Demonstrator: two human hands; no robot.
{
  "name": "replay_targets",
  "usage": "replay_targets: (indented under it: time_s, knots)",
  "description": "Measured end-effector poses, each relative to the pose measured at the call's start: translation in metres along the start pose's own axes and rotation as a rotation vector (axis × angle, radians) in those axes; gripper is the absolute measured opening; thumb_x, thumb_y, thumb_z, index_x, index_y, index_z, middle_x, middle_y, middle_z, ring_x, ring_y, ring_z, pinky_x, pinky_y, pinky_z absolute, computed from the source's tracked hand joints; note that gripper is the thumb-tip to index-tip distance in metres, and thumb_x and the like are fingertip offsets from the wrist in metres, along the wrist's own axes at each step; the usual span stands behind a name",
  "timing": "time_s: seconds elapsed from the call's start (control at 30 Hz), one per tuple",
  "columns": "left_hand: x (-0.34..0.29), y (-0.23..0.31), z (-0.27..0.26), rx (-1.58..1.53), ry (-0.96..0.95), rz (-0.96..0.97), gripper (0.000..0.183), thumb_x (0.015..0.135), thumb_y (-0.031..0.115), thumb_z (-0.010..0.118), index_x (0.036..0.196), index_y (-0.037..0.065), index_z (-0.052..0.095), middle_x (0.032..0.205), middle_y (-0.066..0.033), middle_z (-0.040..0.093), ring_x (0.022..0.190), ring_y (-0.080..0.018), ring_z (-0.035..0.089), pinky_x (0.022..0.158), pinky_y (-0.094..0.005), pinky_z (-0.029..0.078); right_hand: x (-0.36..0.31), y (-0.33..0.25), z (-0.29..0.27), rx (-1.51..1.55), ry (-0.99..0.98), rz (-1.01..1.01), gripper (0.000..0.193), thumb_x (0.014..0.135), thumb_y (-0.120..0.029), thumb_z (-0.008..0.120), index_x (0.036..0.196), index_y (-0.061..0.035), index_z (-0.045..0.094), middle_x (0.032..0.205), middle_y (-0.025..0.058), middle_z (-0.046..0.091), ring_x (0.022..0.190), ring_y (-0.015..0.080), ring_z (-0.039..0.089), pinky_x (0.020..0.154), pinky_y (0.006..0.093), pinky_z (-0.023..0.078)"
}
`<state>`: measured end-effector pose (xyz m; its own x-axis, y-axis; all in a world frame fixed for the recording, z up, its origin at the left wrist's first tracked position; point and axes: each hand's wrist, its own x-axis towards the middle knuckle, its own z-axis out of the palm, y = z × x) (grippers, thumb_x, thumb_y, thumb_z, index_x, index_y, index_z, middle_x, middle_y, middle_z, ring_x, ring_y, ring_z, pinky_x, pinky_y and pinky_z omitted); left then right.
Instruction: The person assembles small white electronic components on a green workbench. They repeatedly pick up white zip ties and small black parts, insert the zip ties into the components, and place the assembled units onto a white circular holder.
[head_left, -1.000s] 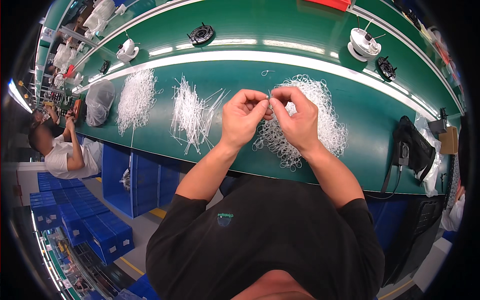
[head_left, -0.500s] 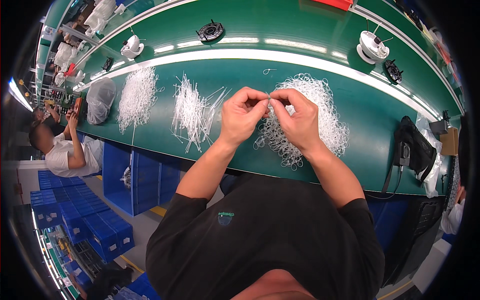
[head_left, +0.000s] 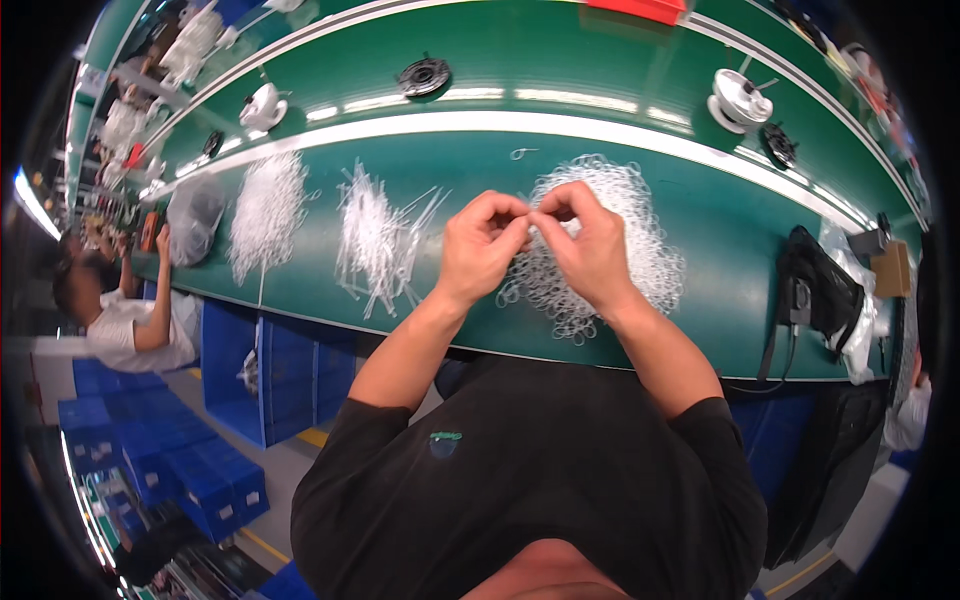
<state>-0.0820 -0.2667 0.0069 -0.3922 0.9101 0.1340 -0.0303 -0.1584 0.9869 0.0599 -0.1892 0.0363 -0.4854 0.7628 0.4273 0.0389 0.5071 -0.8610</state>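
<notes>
My left hand (head_left: pixel 477 250) and my right hand (head_left: pixel 588 245) meet fingertip to fingertip over the bench. Both are closed in a pinch on a thin, pale piece that looks like a cable tie, mostly hidden by the fingers. Beneath and behind my right hand spreads a big heap of white cable ties bent into loops (head_left: pixel 648 245). To the left of my hands lies a loose bundle of straight white cable ties (head_left: pixel 372 235). One looped tie (head_left: pixel 518 154) rests apart, just beyond the hands.
Another heap of white ties (head_left: pixel 265 215) and a clear plastic bag (head_left: pixel 195 220) lie farther left on the green bench (head_left: pixel 720 290). A black bag (head_left: pixel 820 290) sits at the right. White and black parts stand beyond the pale strip. A person (head_left: pixel 140 325) works at the left.
My hands stay together, their fingertips pressed a little closer. The view has shifted slightly, so the bench items sit a bit lower. The person at the left has lowered their arms.
</notes>
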Motion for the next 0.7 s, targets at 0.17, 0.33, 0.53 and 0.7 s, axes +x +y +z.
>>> replay_targets:
  time_s: [0.17,0.33,0.53,0.7]
  knots:
    - [0.006,0.022,0.011,0.501,0.015,0.406,0.019,0.084,-0.006,0.068,0.101,0.000,0.066,0.094,-0.0108,0.068,0.079,-0.0204,0.068,0.067,-0.0302,0.057,0.003,0.008,-0.013,-0.061,-0.107,-0.014,0.020,0.083,-0.005,0.071,0.094,-0.0043,0.054,0.075,0.0148,0.065,0.071,0.0366,0.067,0.062,0.0416,0.052]
    - [0.019,0.026,0.014,0.798,-0.218,0.652,0.017,0.080,-0.006,0.071,0.095,0.002,0.069,0.089,-0.0120,0.069,0.078,-0.0289,0.068,0.067,-0.0355,0.054,0.007,0.005,-0.045,-0.159,-0.231,-0.027,0.024,0.081,-0.005,0.073,0.092,-0.0044,0.052,0.073,0.0142,0.065,0.071,0.0387,0.066,0.061,0.0448,0.051]
    - [0.026,0.022,0.032,0.717,-0.322,0.505,0.012,0.080,-0.004,0.072,0.090,0.001,0.070,0.083,-0.0126,0.069,0.075,-0.0297,0.069,0.066,-0.0356,0.054,0.011,0.018,-0.072,-0.208,-0.298,-0.094,0.025,0.081,-0.007,0.074,0.093,-0.0046,0.052,0.077,0.0148,0.066,0.076,0.0374,0.067,0.063,0.0443,0.051]
    - [0.023,0.016,0.043,0.577,-0.200,0.315,0.007,0.083,-0.002,0.071,0.090,0.001,0.071,0.080,-0.0100,0.068,0.068,-0.0195,0.068,0.061,-0.0312,0.052,0.021,0.030,-0.088,-0.247,-0.272,-0.139,0.024,0.083,-0.011,0.074,0.098,-0.0061,0.056,0.085,0.0150,0.070,0.078,0.0387,0.068,0.066,0.0454,0.053]
